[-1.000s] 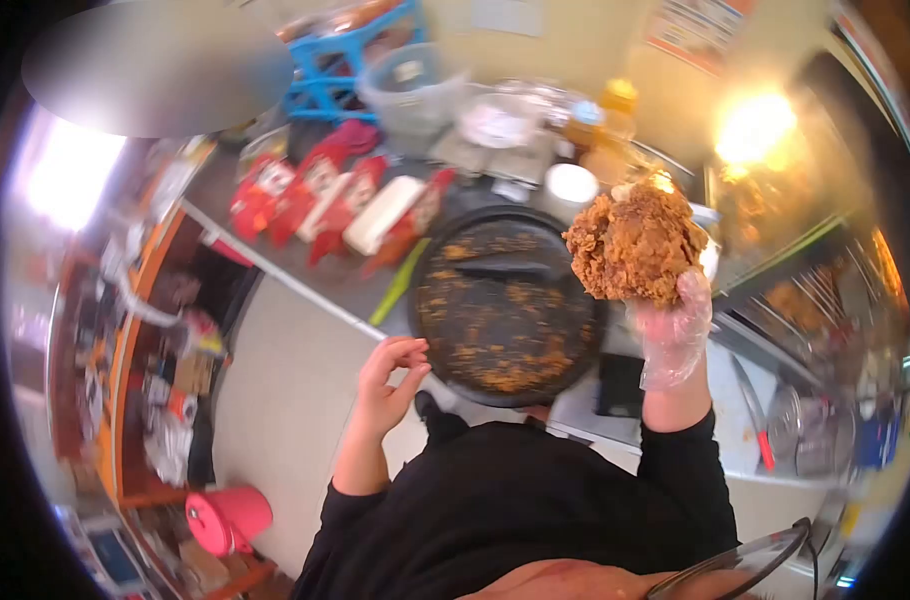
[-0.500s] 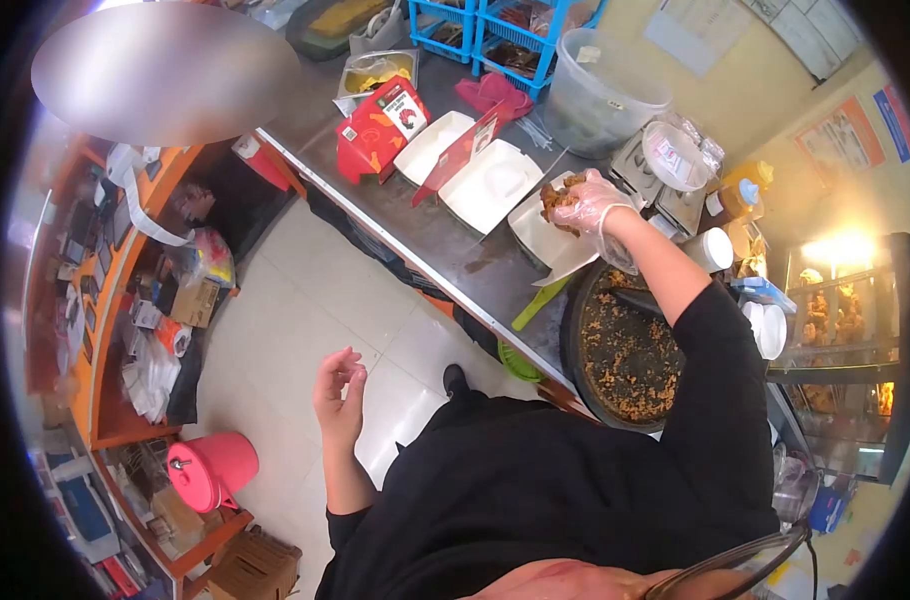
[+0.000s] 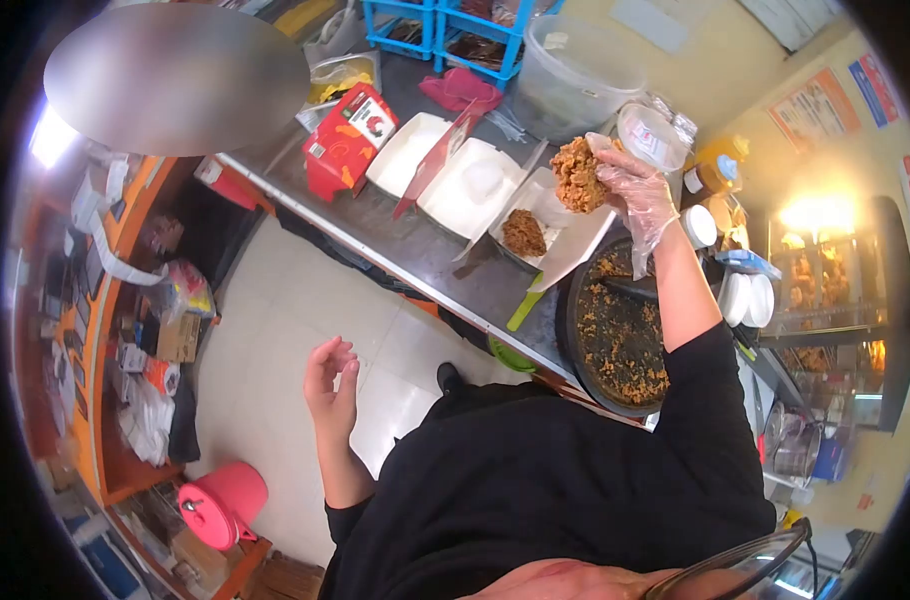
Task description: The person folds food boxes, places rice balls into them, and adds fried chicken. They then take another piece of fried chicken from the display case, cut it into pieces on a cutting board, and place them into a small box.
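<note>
My right hand [image 3: 643,192], in a clear plastic glove, grips a crumb-coated piece of fried chicken [image 3: 578,176] above an open white takeaway box [image 3: 567,246]. A smaller fried piece [image 3: 524,232] lies inside that box. To the left stand two more open boxes; the nearer one [image 3: 457,215] holds a small white round thing I cannot make out. Below my right forearm sits a round black pan [image 3: 615,340] scattered with fried crumbs. My left hand [image 3: 331,385] is bare and holds nothing; it hangs over the floor with fingers loosely curled and apart.
A red printed carton [image 3: 350,140] stands at the counter's left. Behind are blue stacked racks [image 3: 480,40] and a clear plastic tub [image 3: 575,85]. A green utensil [image 3: 524,303] lies beside the pan. A lit food cabinet [image 3: 825,300] is at right, a pink bucket [image 3: 220,503] on the floor.
My right hand has risen from inside the box, still gripping fried chicken. A fried piece now shows in the box. My left hand has barely moved; the view has shifted slightly.
</note>
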Demonstrator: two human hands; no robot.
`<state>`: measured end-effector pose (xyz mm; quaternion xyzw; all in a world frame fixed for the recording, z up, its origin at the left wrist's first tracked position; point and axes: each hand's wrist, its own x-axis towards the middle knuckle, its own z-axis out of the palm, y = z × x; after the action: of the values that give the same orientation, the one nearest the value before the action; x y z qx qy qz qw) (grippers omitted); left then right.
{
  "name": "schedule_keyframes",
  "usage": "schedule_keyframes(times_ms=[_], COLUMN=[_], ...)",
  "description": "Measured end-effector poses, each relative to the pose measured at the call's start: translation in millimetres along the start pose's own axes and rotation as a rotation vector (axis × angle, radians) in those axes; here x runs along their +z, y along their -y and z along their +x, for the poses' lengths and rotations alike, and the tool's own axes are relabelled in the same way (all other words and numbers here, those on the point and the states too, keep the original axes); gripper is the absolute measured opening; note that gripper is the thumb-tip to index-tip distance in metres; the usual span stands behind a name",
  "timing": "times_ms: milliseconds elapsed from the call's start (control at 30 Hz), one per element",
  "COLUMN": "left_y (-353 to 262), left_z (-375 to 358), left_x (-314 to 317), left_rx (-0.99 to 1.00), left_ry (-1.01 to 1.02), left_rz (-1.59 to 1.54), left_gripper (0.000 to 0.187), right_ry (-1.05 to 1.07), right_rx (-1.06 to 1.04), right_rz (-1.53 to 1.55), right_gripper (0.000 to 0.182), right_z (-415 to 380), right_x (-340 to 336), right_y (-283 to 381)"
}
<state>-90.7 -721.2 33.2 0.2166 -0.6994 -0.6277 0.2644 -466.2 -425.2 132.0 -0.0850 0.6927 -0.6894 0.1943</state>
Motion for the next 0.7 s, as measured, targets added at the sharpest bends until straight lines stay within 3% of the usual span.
schedule_keyframes(times_ms=[100, 267, 333, 400, 467, 600, 700], left_y=[3, 2, -3, -11, -14, -27, -47], left_z=[4, 6, 8, 7, 0, -13, -39], left_x=[4, 29, 50, 76, 104, 172, 235], left_rx=[0.012, 0.060, 0.049, 0.046, 0.058, 0.110, 0.101], left_ry=[0.023, 0.109, 0.158, 0.218, 0.270, 0.421, 0.468], left_rz=[0.008, -0.049, -0.052, -0.050, -0.065, -0.048, -0.056], left_gripper=[0.036, 0.037, 0.037, 0.036, 0.035, 0.035, 0.034], right_ry=[-0.036, -0.107, -0.256, -0.391, -0.646, -1.221, -1.425], right_rx=[0.004, -0.195, -0.339, -0.339, -0.397, -0.734, -0.818], right_rz=[0.186, 0.521, 0.493, 0.603, 0.488, 0.360, 0.393], right_gripper=[0.030, 0.029, 0.029, 0.024, 0.025, 0.024, 0.024], right_z=[-25, -86, -120, -163, -211, -304, -366], right_x=[-16, -57, -88, -131, -196, -302, -391], right_y=[22, 36, 37, 37, 20, 4, -4])
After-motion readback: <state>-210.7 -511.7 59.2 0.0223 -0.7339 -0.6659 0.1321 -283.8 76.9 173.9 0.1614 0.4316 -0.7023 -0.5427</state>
